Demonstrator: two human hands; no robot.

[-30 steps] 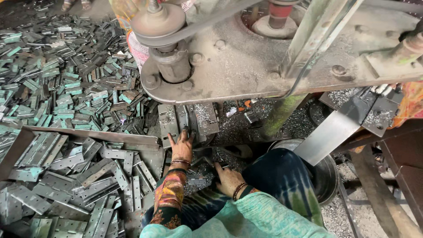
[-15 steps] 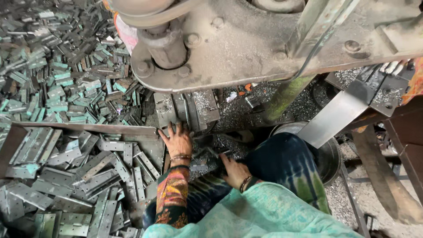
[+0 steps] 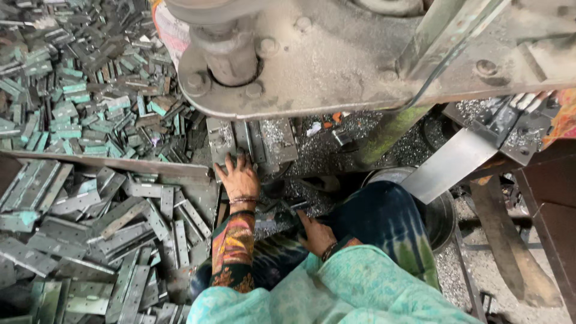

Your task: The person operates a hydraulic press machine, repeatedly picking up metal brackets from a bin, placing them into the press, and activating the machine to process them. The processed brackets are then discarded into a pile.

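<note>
Nearest, the right hand (image 3: 316, 235) lies flat on the filings-strewn floor (image 3: 480, 264), fingers narrow. Beyond it, the left hand (image 3: 240, 177) spreads wide on flat metal strips (image 3: 252, 141) beneath the press machine (image 3: 336, 54); hinge-plate heaps (image 3: 78, 102) lie leftward.

A heap of small green-grey metal plates (image 3: 78, 90) covers the floor at upper left; longer flat metal strips (image 3: 90, 234) lie piled below a dividing bar (image 3: 120, 163); a grey machine body (image 3: 360, 54) looms overhead; a shiny metal chute (image 3: 456, 163) slants toward a dark round pan (image 3: 441, 213); a wooden plank (image 3: 510, 246) lies at right.
</note>
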